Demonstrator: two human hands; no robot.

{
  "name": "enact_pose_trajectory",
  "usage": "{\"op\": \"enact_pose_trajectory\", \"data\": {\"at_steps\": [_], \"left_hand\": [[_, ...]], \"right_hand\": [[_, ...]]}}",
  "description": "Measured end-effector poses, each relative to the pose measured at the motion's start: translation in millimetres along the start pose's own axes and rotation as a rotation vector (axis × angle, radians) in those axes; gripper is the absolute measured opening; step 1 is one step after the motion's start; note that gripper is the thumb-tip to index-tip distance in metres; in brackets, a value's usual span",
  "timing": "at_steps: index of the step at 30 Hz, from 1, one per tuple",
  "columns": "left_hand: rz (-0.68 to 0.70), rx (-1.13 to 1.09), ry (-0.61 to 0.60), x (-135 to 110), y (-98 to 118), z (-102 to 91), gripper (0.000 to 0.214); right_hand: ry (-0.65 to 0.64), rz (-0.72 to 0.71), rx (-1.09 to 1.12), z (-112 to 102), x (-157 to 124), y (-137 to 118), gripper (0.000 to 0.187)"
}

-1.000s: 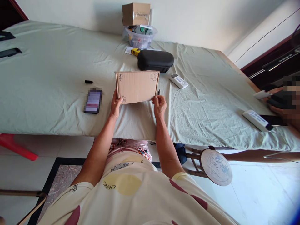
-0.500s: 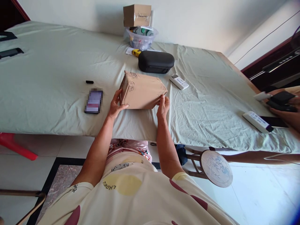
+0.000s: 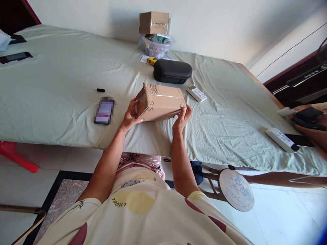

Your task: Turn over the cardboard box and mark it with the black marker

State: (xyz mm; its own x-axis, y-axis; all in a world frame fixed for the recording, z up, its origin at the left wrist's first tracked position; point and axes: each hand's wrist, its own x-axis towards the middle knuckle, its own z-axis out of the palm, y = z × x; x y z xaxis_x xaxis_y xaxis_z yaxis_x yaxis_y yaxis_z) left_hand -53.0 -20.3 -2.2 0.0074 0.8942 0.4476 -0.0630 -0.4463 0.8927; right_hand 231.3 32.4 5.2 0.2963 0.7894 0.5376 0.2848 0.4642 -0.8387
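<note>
I hold a small brown cardboard box (image 3: 160, 101) with pen doodles at its corners, lifted a little above the green cloth of the table (image 3: 51, 88). My left hand (image 3: 129, 115) grips its left end, thumb on the near face. My right hand (image 3: 182, 117) clasps the right end with fingers curled round the corner. The box is tilted, its left end face turned toward me.
A phone (image 3: 104, 110) and a small black item (image 3: 100, 90) lie left of the box. Behind it are a black case (image 3: 172, 70), a white remote (image 3: 196, 93), a tub of items (image 3: 157, 46) under another box (image 3: 154, 22). Another person's hand (image 3: 310, 119) rests at right near a remote (image 3: 280, 139).
The box, held flat-on and upright a second ago, has been turned in both hands so its end face and top now show. Both hands shifted slightly right with it.
</note>
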Motion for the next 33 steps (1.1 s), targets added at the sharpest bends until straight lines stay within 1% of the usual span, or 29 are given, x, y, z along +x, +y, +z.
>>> {"op": "enact_pose_trajectory", "data": {"at_steps": [1, 3, 4, 6, 9, 13, 16, 19, 25, 29, 33], "left_hand": [[0.015, -0.008, -0.007, -0.3, -1.9, 0.1, 0.109], [0.048, -0.02, -0.022, -0.9, -6.3, -0.8, 0.106], [0.06, -0.025, -0.029, -1.2, -8.3, -1.5, 0.106], [0.078, -0.033, -0.039, -1.6, -11.2, -3.3, 0.105], [0.104, -0.021, -0.036, -1.8, -12.5, -4.9, 0.104], [0.145, 0.011, -0.016, -0.8, -13.3, -5.2, 0.104], [0.15, 0.021, -0.027, 0.4, -17.0, -5.3, 0.103], [0.144, 0.045, -0.004, 0.9, -22.2, -5.1, 0.1], [0.124, 0.091, 0.124, -1.8, -22.6, -1.6, 0.087], [0.09, 0.11, 0.232, -3.6, -16.9, 3.6, 0.085], [0.077, 0.057, 0.265, -3.0, -10.3, 9.6, 0.086]], "right_hand": [[0.069, -0.011, -0.031, -0.2, -1.1, -3.1, 0.058], [0.161, -0.047, -0.113, -0.4, -2.9, -11.5, 0.064], [0.173, -0.085, -0.172, -0.7, -3.3, -16.3, 0.067], [0.192, -0.179, -0.302, -1.8, -2.9, -25.8, 0.069], [0.2, -0.283, -0.413, -2.6, -1.8, -37.4, 0.062], [0.193, -0.307, -0.4, 2.8, -6.3, -46.4, 0.05], [0.188, -0.319, -0.404, 10.3, -13.3, -49.3, 0.042], [0.137, -0.333, -0.477, 17.2, -18.9, -50.7, 0.045], [-0.019, -0.296, -0.691, 27.7, -24.4, -58.5, 0.059], [-0.15, -0.329, -0.751, 38.0, -33.7, -74.7, 0.06], [-0.253, -0.409, -0.754, 52.4, -49.3, -94.8, 0.058]]}}
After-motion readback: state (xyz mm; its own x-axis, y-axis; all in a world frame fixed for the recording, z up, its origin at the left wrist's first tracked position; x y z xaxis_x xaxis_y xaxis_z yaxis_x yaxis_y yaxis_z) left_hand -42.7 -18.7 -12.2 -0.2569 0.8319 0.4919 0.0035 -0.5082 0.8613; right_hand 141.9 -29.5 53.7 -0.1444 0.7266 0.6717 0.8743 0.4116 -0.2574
